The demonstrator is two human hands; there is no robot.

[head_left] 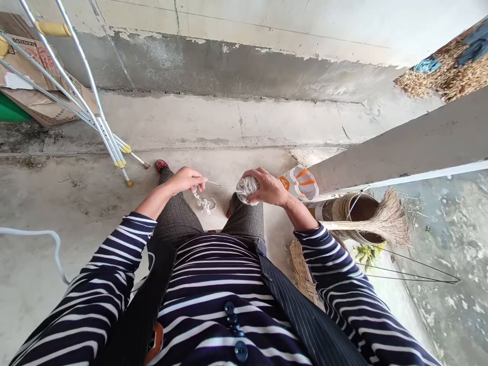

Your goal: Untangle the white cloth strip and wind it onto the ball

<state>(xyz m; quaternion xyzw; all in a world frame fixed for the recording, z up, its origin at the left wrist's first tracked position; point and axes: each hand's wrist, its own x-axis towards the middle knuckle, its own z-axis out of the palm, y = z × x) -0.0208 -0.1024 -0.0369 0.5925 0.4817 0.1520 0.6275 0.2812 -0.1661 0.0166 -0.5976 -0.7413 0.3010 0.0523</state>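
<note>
Two hands meet near the middle of the frame, above a bare concrete floor point(76, 203). At the far upper left a cardboard box point(34, 76) leans against the wall, and in front of it slant the metal legs of a folding rack point(95, 112), their yellow-capped feet resting on the floor left of centre. At the lower left edge a pale hose point(46, 239) curves across the concrete.

Moving toward the centre, the left hand point(186, 179) is pinched shut on a thin white cord point(221, 185) — the fingertips grip it where it runs taut across to the other hand. Below this hand a loose tangle of the same cord point(204, 203) hangs between the knees, over grey checked trousers, with a red shoe point(161, 165) showing just beyond the left hand.

Right of centre, the right hand point(269, 187) is wrapped around a ball of white cord point(247, 187), fingers curled over its far side. Just beyond this hand lies a white and orange plastic bag point(301, 183).

Further right a round tin bucket point(354, 208) stands by the foot of a grey ledge, and a straw broom point(381, 221) lies across its rim, bristles fanned toward the right. Below the bucket a woven basket edge point(301, 272) shows beside the striped sleeve. At the upper right corner sits a heap of dry straw point(446, 76).
</note>
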